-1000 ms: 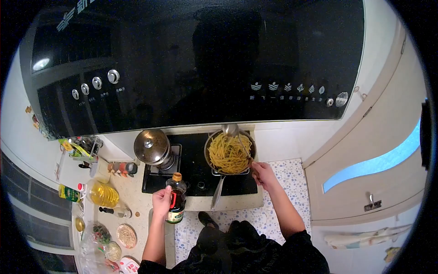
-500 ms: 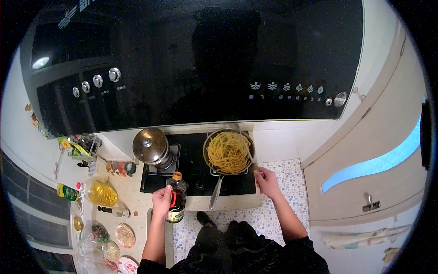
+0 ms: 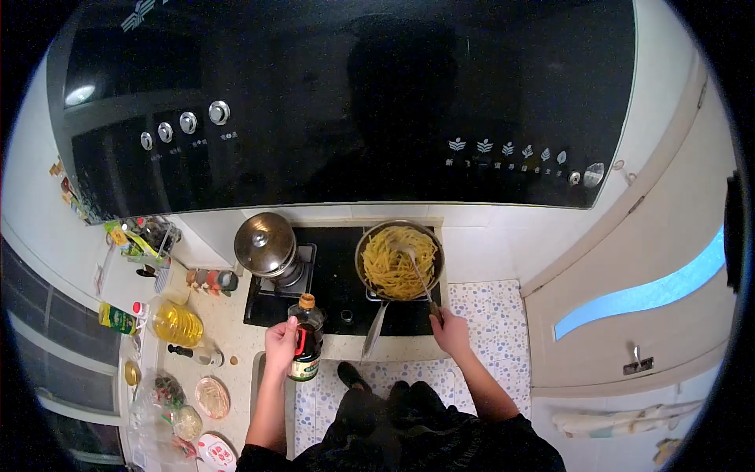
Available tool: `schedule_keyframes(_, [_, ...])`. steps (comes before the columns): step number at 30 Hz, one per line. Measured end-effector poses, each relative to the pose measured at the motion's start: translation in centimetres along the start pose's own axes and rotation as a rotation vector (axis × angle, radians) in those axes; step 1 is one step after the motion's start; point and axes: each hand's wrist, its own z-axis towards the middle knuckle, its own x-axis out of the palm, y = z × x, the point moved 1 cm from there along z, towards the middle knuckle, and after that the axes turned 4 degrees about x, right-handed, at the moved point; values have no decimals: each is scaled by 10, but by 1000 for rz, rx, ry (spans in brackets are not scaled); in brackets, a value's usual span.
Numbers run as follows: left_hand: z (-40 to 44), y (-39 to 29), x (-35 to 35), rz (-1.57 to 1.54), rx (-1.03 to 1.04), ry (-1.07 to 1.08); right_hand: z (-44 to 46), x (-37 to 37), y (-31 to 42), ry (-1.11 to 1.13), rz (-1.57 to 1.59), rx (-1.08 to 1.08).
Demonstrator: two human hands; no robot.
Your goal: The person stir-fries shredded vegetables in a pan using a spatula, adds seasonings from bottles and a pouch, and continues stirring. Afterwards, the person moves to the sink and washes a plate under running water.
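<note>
Nearest the wearer, the left hand (image 3: 281,346) is closed on the side of a dark sauce bottle (image 3: 307,366), thumb uppermost, beside a red part of the bottle; the far fingers are hidden. The bottle stands roughly upright in the grip, in front of the cooktop's near edge, orange-brown top facing up — whether that top is open cannot be determined. The right hand (image 3: 451,332) is gripping the brown end of a long-handled utensil (image 3: 423,280), fingers wrapped round it just beyond the cooktop's right front corner. To the left, on the pale counter (image 3: 240,330), a plate of thin pale strips (image 3: 212,397) lies nearer than a black-topped grinder (image 3: 197,355), which rests on its side or leans; a jug of yellow oil (image 3: 177,322) is just past it. The utensil's head rests among yellow strips of food (image 3: 393,274) in a round pan (image 3: 359,271), sited on the right of the black cooktop (image 3: 334,275), its metal handle pointing toward the wearer. On the left side sits a lidded pot (image 3: 265,244), well apart from the pan. A row of small jars (image 3: 212,281) is near the pot — contents not legible. A glossy black range hood (image 3: 338,118) spans the top of the view.
</note>
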Motion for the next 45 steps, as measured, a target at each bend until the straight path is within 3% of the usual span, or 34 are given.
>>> schedule_keyframes(1, [0,-1,0,-1,-5,-4,-3,7,-10,5,10,-11])
schedule_keyframes(4, [-7,0,-3,-74,4,-17,-10,11,-9,54,459,135])
schedule_keyframes(7, [-13,11,-13,-77,18,-28,-15,-27,34,471,1415,558])
schedule_keyframes(12, [-44,38,-36,-277,-1,-66,-30,-12,59,765,1790,811])
schedule_keyframes(16, [-76,45,-41,-263,-174,-265,-50,17,76,922,1709,730])
schedule_keyframes(17, [-72,95,-55,-232,-117,-289,-55,22,84,944,1659,773])
schedule_keyframes(20, [-84,94,-71,-329,-353,-349,-67,38,95,991,1490,878])
schedule_keyframes(24, [-87,105,-105,-484,-265,-366,-81,50,123,1057,1226,639])
schedule_keyframes(32, [-40,118,-193,-638,-79,-585,-92,87,182,1099,1155,740])
schedule_keyframes(35, [2,148,-234,-516,36,-602,-98,110,199,1076,1175,761])
schedule_keyframes(40, [74,202,-302,-458,-7,-567,-110,138,249,1035,1170,706])
schedule_keyframes(43, [91,194,-303,-538,60,-720,-114,151,262,1028,1186,707])
schedule_keyframes(44, [95,212,-318,-573,-8,-526,-116,155,264,1023,1190,716])
schedule_keyframes(45, [96,209,-317,-528,-14,-574,-117,158,266,1020,1194,716])
